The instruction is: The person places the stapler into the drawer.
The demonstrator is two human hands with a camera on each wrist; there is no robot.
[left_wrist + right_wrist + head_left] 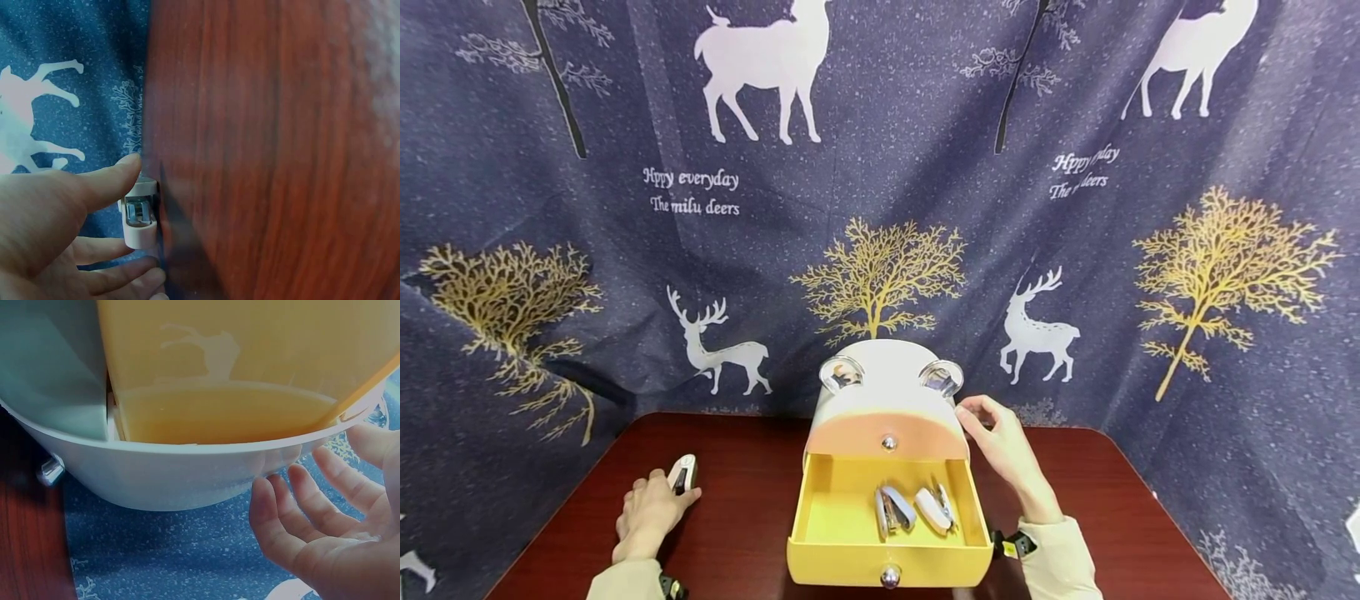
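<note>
On the left of the table, my left hand (647, 512) has its thumb and fingers around a small white stapler (683, 468). The left wrist view shows that stapler (140, 215) between the thumb and the fingers. My right hand (1002, 446) is at the right side of a white storage box (887, 379), its fingers bent and spread near the edge. In the right wrist view, the thumb meets the rim and no object is in the palm. The box's yellow drawer (842, 560) is pulled out. Inside lie a blue-grey stapler (901, 510) and a white stapler (931, 510).
An orange upper drawer (857, 435) with a round metal knob (889, 443) is closed. Two shiny round eye shapes stand on the box top. The dark red table (737, 483) meets a blue deer-patterned cloth (910, 167) behind and at the sides.
</note>
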